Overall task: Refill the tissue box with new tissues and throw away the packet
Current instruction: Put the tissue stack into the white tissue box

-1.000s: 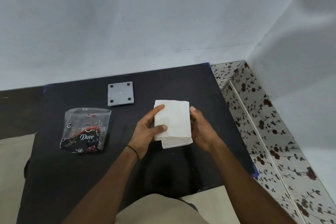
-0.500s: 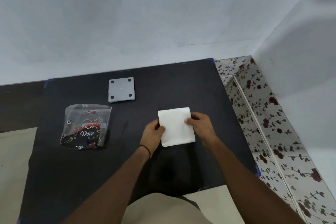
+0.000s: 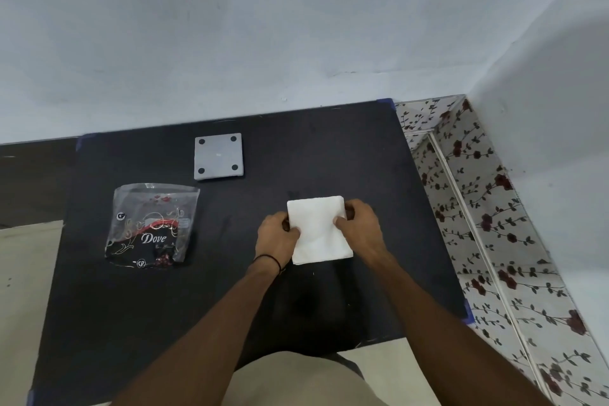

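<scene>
A white square stack of tissues [image 3: 319,234] lies flat on the black table [image 3: 230,290], right of centre. My left hand [image 3: 276,234] grips its left edge and my right hand [image 3: 357,227] grips its right edge, thumbs pressing on top. An empty clear plastic packet [image 3: 153,224] printed "Dove" lies flat to the left. A grey square plate with four black dots at its corners [image 3: 218,156], apparently the tissue box's base or lid, lies behind, near the wall. No other part of the tissue box is visible.
The table stands against a white wall [image 3: 263,26] with another wall on the right. A floral-tiled floor strip [image 3: 494,224] runs along the table's right side. Beige floor [image 3: 26,273] shows at the left. My lap is at the table's near edge.
The tissue stack was held up and tilted in both hands a second ago; it has come down flat onto the table. Both hands stay on its sides.
</scene>
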